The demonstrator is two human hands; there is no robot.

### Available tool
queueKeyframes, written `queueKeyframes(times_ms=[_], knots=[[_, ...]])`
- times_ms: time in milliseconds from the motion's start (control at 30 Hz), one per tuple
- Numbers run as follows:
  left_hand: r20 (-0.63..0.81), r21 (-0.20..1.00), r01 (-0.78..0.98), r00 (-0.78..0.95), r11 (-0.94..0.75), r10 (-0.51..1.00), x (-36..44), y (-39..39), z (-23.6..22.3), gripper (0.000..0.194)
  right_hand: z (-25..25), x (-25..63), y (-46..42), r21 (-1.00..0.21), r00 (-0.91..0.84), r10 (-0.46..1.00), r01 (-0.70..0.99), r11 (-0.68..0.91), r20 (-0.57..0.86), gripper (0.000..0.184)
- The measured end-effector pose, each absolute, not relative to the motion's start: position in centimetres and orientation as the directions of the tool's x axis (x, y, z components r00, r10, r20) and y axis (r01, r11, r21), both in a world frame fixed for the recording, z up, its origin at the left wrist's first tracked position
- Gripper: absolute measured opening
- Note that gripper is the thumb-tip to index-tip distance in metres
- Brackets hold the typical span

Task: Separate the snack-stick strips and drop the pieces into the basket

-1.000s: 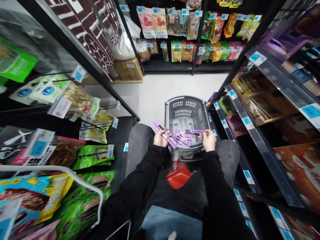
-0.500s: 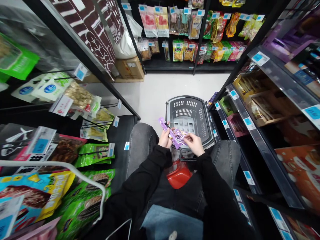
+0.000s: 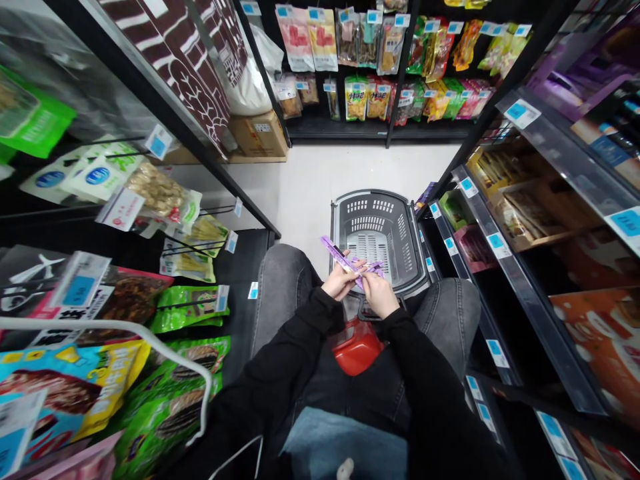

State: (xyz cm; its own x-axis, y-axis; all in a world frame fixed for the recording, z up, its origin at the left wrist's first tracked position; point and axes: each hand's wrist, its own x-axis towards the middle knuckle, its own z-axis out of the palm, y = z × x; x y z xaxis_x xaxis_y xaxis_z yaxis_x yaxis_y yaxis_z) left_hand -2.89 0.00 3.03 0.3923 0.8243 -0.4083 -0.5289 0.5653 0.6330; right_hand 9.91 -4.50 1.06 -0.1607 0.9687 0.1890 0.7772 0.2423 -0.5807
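Several slim purple snack packets lie across my fingers, in front of my knees. My left hand is closed around them, with one packet sticking out to the upper left. My right hand is closed with its fingers on the right end of the purple packets, close beside my left hand. The exact number of packets is hidden by my fingers. Just beyond my hands stands a grey shopping basket with slotted walls. Its red handle part reaches back between my legs.
On my left a rack holds hanging snack bags, and a white curved cable crosses in front. To my right are shelves with price tags. Ahead are a cardboard box and another rack of snack bags.
My right hand has moved left, closer to my left hand. The purple packets have turned and now look narrower, nearly edge-on.
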Motion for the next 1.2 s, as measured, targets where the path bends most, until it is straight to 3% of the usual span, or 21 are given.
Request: queueKeyframes(times_ms=[133, 233, 433, 633, 700, 833, 933, 1100, 1200], knots=[[-0.45, 0.64, -0.45, 0.438, 0.623, 0.779, -3.5, 0.2, 3.3, 0.08, 1.4, 9.9, -4.5, -0.542, -0.135, 0.964, 0.805, 0.241, 0.227, 0.028], [-0.429, 0.661, -0.465, 0.411, 0.589, 0.805, -3.7, 0.4, 3.3, 0.074, 1.9, 9.9, -4.2, -0.581, -0.09, 0.955, 0.776, 0.245, 0.282, 0.029], [-0.466, 0.709, -0.407, 0.344, 0.577, 0.815, -3.4, 0.3, 2.9, 0.051, 1.9, 9.9, -4.2, -0.612, -0.015, 0.949, 0.761, 0.214, 0.314, 0.027], [-0.454, 0.761, -0.416, 0.207, 0.497, 0.867, -2.7, 0.0, 2.8, 0.034, 2.3, 9.5, -4.5, -0.536, -0.101, 0.946, 0.803, 0.26, 0.307, 0.026], [-0.446, 0.788, -0.378, 0.194, 0.487, 0.874, -2.6, -0.1, 2.7, 0.034, 2.6, 9.4, -4.5, -0.563, -0.071, 0.947, 0.789, 0.246, 0.314, 0.025], [-0.333, 0.915, -0.155, 0.235, 0.373, 0.913, -2.3, -0.4, 2.3, 0.027, 2.5, 9.9, -4.2, -0.771, 0.201, 0.959, 0.636, 0.028, 0.201, 0.021], [-0.213, 0.976, 0.035, 0.341, 0.214, 0.916, -2.1, -0.8, 2.1, 0.02, 1.9, 10.7, -3.7, -0.906, 0.252, 0.965, 0.421, -0.04, 0.074, 0.026], [-0.101, 0.948, 0.318, 0.387, -0.03, 0.916, -2.1, -1.3, 2.3, 0.019, 1.2, 11.1, -3.5, -0.943, 0.256, 0.966, 0.33, -0.048, 0.04, 0.023], [-0.076, 0.925, 0.368, 0.434, -0.099, 0.898, -2.1, -1.6, 2.6, 0.026, 1.4, 10.8, -3.6, -0.958, 0.346, 0.938, 0.277, -0.075, 0.026, 0.021]])
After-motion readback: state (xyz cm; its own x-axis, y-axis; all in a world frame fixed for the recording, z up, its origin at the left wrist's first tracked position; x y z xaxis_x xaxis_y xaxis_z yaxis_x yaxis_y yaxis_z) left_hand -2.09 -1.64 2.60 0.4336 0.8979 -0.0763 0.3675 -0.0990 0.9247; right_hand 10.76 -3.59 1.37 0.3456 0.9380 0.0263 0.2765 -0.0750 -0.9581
